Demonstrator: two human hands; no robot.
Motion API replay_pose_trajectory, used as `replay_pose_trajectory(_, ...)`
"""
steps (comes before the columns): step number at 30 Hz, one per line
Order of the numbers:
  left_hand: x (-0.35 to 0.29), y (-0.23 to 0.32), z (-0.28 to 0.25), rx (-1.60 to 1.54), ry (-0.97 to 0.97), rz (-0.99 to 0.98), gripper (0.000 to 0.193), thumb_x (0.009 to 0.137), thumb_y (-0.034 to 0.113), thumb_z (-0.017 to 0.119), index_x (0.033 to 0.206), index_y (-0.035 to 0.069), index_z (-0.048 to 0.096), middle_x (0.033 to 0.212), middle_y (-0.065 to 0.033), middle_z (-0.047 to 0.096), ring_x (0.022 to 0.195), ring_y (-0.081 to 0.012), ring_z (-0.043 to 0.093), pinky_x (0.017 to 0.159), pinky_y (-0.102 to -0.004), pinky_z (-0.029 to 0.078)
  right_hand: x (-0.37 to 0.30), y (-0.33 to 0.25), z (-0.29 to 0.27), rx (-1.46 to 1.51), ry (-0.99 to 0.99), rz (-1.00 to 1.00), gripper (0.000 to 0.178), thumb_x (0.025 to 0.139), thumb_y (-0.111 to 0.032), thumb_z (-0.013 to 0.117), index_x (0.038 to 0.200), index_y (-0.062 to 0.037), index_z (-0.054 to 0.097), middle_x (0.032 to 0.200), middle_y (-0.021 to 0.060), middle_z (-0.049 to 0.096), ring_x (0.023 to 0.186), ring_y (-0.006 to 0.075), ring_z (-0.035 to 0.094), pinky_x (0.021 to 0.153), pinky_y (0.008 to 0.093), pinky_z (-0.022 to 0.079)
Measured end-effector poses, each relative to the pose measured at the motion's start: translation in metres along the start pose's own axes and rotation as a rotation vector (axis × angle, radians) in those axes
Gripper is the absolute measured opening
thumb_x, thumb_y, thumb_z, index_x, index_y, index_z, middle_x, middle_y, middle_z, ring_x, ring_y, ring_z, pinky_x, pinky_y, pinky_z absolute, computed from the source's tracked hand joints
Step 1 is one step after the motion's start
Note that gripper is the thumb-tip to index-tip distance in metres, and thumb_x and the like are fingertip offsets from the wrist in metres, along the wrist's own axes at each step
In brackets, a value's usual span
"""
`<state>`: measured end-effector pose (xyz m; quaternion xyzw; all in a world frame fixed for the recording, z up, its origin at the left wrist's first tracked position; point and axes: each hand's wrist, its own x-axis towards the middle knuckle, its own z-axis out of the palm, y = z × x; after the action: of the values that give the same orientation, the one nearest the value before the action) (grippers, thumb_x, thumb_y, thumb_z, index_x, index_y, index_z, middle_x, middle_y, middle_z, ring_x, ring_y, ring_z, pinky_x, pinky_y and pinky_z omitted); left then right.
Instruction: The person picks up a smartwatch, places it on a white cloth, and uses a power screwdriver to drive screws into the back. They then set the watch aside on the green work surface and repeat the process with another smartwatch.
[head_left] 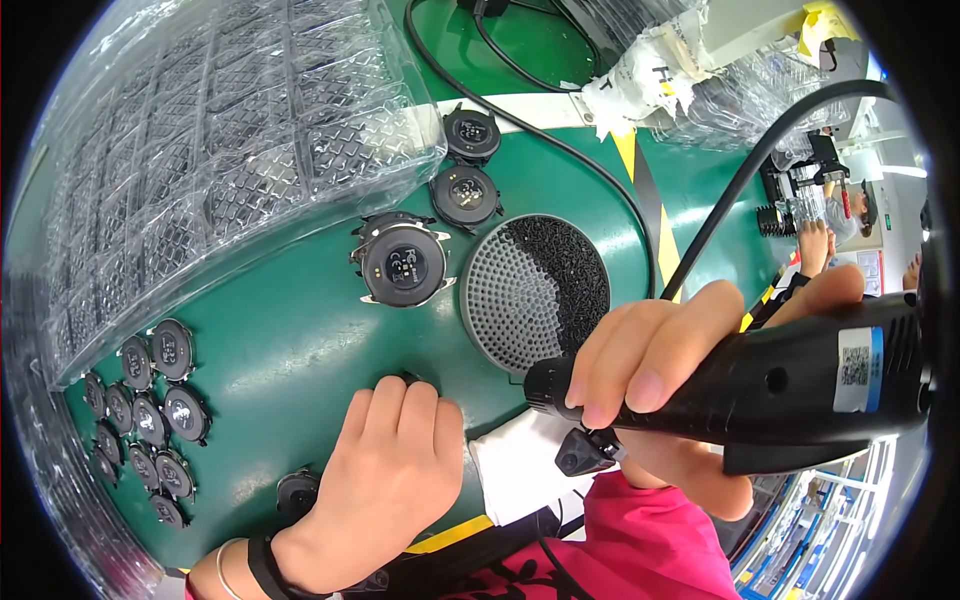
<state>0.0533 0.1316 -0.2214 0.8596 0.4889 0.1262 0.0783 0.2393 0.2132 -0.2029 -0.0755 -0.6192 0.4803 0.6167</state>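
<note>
My right hand (665,375) is wrapped round a black electric screwdriver (760,375), whose ribbed nose points left beside a round grey dimpled dish (505,295). Small black screws (565,270) are heaped over the dish's right side. Low in the middle, my left hand (395,455) is closed with its knuckles up; a dark edge shows past its fingers, but what they hold is hidden. Left of the dish sits a round black watch case (405,262) on top of another one. Two more watch cases (466,194) lie above the dish. One watch case (297,492) is partly covered by my left hand.
Several watch cases (150,420) lie grouped at the left. Clear plastic trays (230,130) are stacked at the upper left. A black cable (590,150) crosses the green mat. White cloth (515,465) lies below the dish. Another person's hand (815,245) shows at the far right.
</note>
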Motion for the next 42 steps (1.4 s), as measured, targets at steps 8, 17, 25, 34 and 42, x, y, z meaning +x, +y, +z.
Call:
replay_pose_trajectory(8,-0.002,0.001,-0.001,0.156,-0.006,0.057,0.017,0.068,0.005,0.062,0.083,-0.003,0.058,0.078,-0.0088,0.045,0.074,-0.0217,0.046,0.064,-0.0317,0.042,-0.003,-0.001,-0.004,-0.012,0.03,0.04,0.108,0.084,-0.051,0.074,0.158,-0.0197,0.002,0.09,0.0117,0.057,0.051,0.0213,0.059,0.045,0.0323,0.052)
replay_pose_trajectory(17,-0.004,0.003,0.002,0.211,0.018,0.069,0.02,0.071,0.004,0.062,0.089,-0.005,0.057,0.085,-0.0114,0.049,0.076,-0.0228,0.048,0.066,-0.0321,0.044,0.002,0.003,-0.008,-0.02,0.023,0.082,0.107,0.083,-0.051,0.075,0.158,-0.0206,0.004,0.09,0.0124,0.057,0.054,0.0231,0.06,0.047,0.0335,0.053)
replay_pose_trajectory(25,-0.003,0.003,0.004,0.182,0.039,0.077,0.023,0.071,0.005,0.063,0.09,-0.005,0.057,0.087,-0.0122,0.05,0.08,-0.0235,0.049,0.067,-0.0318,0.045,0.001,0.0,-0.004,-0.02,0.012,0.121,0.107,0.082,-0.052,0.075,0.158,-0.0213,0.006,0.089,0.013,0.058,0.056,0.0246,0.062,0.049,0.0347,0.054)
replay_pose_trajectory(34,0.012,-0.02,-0.043,-0.208,-0.372,0.065,0.028,0.07,0.001,0.062,0.096,-0.006,0.056,0.096,-0.015,0.051,0.084,-0.0312,0.055,0.07,-0.0371,0.049,0.003,-0.007,0.003,-0.064,-0.037,0.236,0.105,0.082,-0.055,0.074,0.158,-0.0203,0.01,0.085,0.0129,0.058,0.057,0.028,0.064,0.049,0.0355,0.055)
replay_pose_trajectory(42,0.028,-0.032,-0.027,-0.423,-0.353,0.018,0.014,0.073,-0.001,0.064,0.085,-0.001,0.056,0.09,-0.0141,0.055,0.069,-0.031,0.061,0.057,-0.0413,0.048,0.0,0.0,0.017,0.147,0.13,0.024,0.096,0.086,-0.052,0.071,0.157,-0.0221,0.013,0.081,0.0117,0.059,0.046,0.0249,0.06,0.042,0.037,0.056)
